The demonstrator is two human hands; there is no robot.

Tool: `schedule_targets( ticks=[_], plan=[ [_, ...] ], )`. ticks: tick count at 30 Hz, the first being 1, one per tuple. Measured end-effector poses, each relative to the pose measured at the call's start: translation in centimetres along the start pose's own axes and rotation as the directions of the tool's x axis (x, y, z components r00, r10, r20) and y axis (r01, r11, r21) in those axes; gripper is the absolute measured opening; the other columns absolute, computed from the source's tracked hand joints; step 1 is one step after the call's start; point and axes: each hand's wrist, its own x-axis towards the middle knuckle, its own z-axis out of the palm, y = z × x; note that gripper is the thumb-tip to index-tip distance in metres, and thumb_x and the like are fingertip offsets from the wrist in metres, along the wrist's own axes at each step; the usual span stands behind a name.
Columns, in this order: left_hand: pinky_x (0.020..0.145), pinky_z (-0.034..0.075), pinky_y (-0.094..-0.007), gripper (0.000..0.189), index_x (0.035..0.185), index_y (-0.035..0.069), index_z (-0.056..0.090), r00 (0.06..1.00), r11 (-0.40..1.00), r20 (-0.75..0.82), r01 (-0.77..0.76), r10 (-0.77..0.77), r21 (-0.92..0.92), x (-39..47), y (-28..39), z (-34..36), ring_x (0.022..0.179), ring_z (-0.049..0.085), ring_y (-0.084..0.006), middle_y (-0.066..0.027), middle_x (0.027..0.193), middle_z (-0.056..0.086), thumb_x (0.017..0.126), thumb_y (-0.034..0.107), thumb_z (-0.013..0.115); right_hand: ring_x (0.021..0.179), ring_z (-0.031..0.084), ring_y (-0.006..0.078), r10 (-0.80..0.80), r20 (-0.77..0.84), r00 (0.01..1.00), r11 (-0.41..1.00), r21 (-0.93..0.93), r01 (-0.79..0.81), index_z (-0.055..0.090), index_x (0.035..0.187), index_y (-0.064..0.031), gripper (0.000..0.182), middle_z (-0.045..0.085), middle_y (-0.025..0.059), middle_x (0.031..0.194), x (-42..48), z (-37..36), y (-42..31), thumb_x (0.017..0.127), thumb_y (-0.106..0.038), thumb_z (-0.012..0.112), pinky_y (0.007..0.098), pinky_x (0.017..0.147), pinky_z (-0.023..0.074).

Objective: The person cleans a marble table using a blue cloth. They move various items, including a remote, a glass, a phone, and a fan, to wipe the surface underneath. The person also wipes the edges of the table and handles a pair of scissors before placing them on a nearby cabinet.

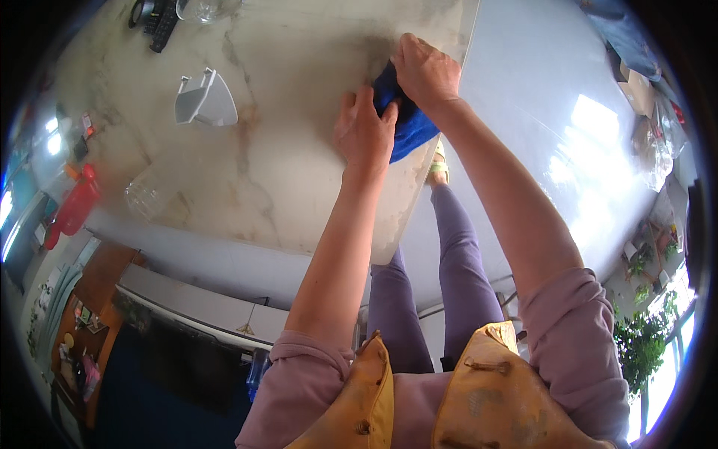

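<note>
A blue cloth (pixel 415 134) is bunched between my two hands near the right edge of the marble-patterned tabletop (pixel 297 140). My right hand (pixel 429 73) is closed on its upper part, with the knuckles toward the table's edge. On its left side, my left hand (pixel 367 132) grips the cloth, the thumb lying over it. Part of the cloth is hidden under the hands, and its lower end spreads toward the table's edge. To the left, a white-grey plastic piece (pixel 207 101) with small prongs rests on the tabletop.
A clear container (pixel 146 193) lies near the table's left side, by a red plastic object (pixel 77 202). Black remote controls (pixel 164 25) and a clear glass bowl (pixel 205 8) are at the far edge of view. Shiny pale floor (pixel 521 140) extends to the right.
</note>
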Motion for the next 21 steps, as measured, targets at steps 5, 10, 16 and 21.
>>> schedule_targets(
  ticks=[5, 10, 16, 21],
  plan=[
    [0.073, 0.049, -0.0432, 0.034, 0.095, 0.009, 0.06, 0.992, 0.999, 0.125, -0.015, 0.01, 0.035, -2.1, -1.8, -1.1, 0.087, 0.06, -0.0323, -0.0106, 0.098, 0.059, 0.068, 0.024, 0.074, 0.078, 0.061, 0.0331, -0.01, 0.06, 0.998, 0.994, 0.105, 0.003, 0.048, 0.088, -0.0127, 0.018, 0.062, 0.0081, 0.084, -4.6, 0.5, 0.0, 0.087, -0.03, 0.052, 0.044, 0.063, 0.047],
    [0.075, 0.049, -0.0418, 0.036, 0.098, 0.006, 0.061, 0.991, 0.999, 0.132, 0.026, -0.021, -0.033, 0.4, -0.3, -0.6, 0.09, 0.06, -0.0321, -0.0114, 0.098, 0.061, 0.071, 0.026, 0.071, 0.076, 0.06, 0.0326, -0.1, 0.006, 0.995, 0.995, 0.001, 0.1, 0.049, 0.087, -0.0138, 0.015, 0.062, 0.0068, 0.081, -0.1, -0.3, -0.2, 0.087, -0.029, 0.051, 0.0433, 0.061, 0.0457],
    [0.072, 0.05, -0.0411, 0.039, 0.093, 0.004, 0.062, 0.989, 0.993, 0.126, 0.091, -0.081, -0.081, -1.3, -1.0, -0.6, 0.084, 0.062, -0.0322, -0.0116, 0.098, 0.063, 0.067, 0.03, 0.074, 0.08, 0.06, 0.0274, 0.103, 0.249, 0.963, 0.995, -0.036, -0.097, 0.054, 0.08, -0.0146, 0.02, 0.062, 0.0046, 0.078, -1.3, -1.5, 1.1, 0.082, -0.034, 0.056, 0.0408, 0.065, 0.0444],
    [0.07, 0.051, -0.0414, 0.042, 0.089, 0.004, 0.062, 0.951, 0.978, 0.248, 0.202, -0.182, -0.055, 1.0, -0.8, -0.3, 0.083, 0.063, -0.0323, -0.0122, 0.093, 0.064, 0.065, 0.035, 0.076, 0.082, 0.061, 0.0304, -0.029, 0.229, 0.973, 0.992, -0.116, 0.056, 0.057, 0.083, -0.0164, 0.021, 0.064, 0.008, 0.08, 1.2, -0.8, -0.8, 0.082, -0.037, 0.053, 0.0419, 0.066, 0.0463]
  ],
)
